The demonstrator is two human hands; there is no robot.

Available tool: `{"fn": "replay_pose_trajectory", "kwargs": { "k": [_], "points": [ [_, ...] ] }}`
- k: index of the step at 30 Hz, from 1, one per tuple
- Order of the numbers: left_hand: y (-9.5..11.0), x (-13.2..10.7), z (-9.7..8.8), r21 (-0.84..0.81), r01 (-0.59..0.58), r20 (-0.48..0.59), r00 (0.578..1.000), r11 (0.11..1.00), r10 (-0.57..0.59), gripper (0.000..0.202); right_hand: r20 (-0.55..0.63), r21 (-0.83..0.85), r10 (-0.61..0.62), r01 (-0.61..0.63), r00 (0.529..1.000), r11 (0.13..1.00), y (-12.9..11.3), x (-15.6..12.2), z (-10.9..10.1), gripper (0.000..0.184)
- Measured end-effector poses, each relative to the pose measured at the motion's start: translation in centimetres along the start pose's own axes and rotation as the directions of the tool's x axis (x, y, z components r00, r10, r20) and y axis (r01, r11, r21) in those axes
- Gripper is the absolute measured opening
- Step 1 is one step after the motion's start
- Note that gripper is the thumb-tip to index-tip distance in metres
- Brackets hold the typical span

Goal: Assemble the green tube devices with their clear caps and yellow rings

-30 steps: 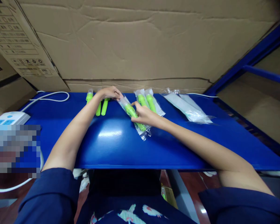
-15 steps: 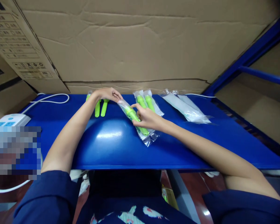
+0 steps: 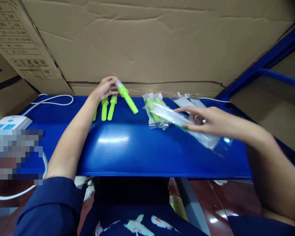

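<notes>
While the left hand pinches its clear cap, one green stick slants toward that hand's four o'clock: probably light, stiff, smooth plastic; cap perhaps brittle; body the surer grip. Right hand: thumb and fingers closed on one bag, likely limp, slippery, best taken by an edge; stick well apart, nearly at its nine o'clock.

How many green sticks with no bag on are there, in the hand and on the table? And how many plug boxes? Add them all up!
Green stick in the left hand: 1
Loose green sticks on the table: 3 (one mostly hidden behind the left forearm)
Plug box: 1
Total showing: 5
</notes>
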State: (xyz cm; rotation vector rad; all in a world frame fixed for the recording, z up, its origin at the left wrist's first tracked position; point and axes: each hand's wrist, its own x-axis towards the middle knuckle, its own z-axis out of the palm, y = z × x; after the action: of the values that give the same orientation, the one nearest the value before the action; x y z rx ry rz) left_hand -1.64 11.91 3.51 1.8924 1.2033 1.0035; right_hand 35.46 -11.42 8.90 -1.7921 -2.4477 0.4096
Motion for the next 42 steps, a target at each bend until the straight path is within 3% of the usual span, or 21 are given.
{"fn": "replay_pose_trajectory", "kwargs": {
  "k": [5,9,15,17,22,25,28,30,32,36,39,42],
  "points": [
    [-1.1,1.6,2.6,0.061,0.104,-0.05,0.994,0.993,-0.102,0.042,-0.238,-0.179,0.303,-0.349,0.923,0.92,4.6,3.0,-1.5,0.057],
    [-0.8,2.0,5.3,0.161,0.091,-0.131,0.989,0.983,-0.07,0.041,-0.252,-0.283,0.541,-0.596,0.802,0.751,5.3,6.2,-0.2,0.065],
    [-1.0,2.1,8.2,0.237,0.081,-0.157,0.987,0.968,-0.044,0.042,-0.162,-0.2,0.555,-0.578,0.816,0.791,5.5,9.2,2.8,0.077],
    [-1.6,2.1,8.8,0.311,0.084,-0.152,0.988,0.947,-0.037,0.041,-0.147,-0.212,0.579,-0.597,0.802,0.774,6.6,9.7,3.6,0.073],
    [-2.8,1.7,9.8,0.465,0.109,-0.24,0.971,0.878,0.007,0.065,-0.235,-0.228,0.578,-0.623,0.781,0.748,11.3,10.0,4.2,0.073],
    [-2.8,1.1,9.9,0.549,0.115,-0.244,0.969,0.828,0.028,0.063,-0.227,-0.212,0.568,-0.609,0.791,0.764,13.4,9.7,4.4,0.077],
    [-2.1,0.2,9.6,0.652,0.146,-0.252,0.967,0.744,0.031,0.055,-0.218,-0.185,0.574,-0.611,0.789,0.77,14.0,9.3,4.3,0.078],
    [-1.3,-0.2,9.6,0.697,0.107,-0.256,0.961,0.709,0.107,0.048,-0.255,-0.183,0.564,-0.612,0.785,0.769,13.4,9.1,3.9,0.077],
    [-0.2,-0.5,9.8,0.745,-0.006,-0.202,0.951,0.667,0.234,0.041,-0.358,-0.206,0.507,-0.596,0.784,0.776,11.7,9.1,3.2,0.075],
    [2.0,-0.3,11.5,0.807,-0.349,0.167,0.909,0.476,0.383,0.041,-0.56,-0.248,0.271,-0.471,0.783,0.847,5.6,9.6,2.3,0.07],
    [2.9,0.4,13.1,0.806,-0.482,0.342,0.853,0.344,0.394,0.034,-0.451,-0.252,0.201,-0.34,0.87,0.906,0.4,10.7,2.8,0.07],
    [3.1,1.0,13.9,0.829,-0.494,0.384,0.843,0.26,0.377,0.028,-0.269,-0.26,0.239,-0.31,0.933,0.915,-3.2,12.0,4.2,0.074]
  ]
}}
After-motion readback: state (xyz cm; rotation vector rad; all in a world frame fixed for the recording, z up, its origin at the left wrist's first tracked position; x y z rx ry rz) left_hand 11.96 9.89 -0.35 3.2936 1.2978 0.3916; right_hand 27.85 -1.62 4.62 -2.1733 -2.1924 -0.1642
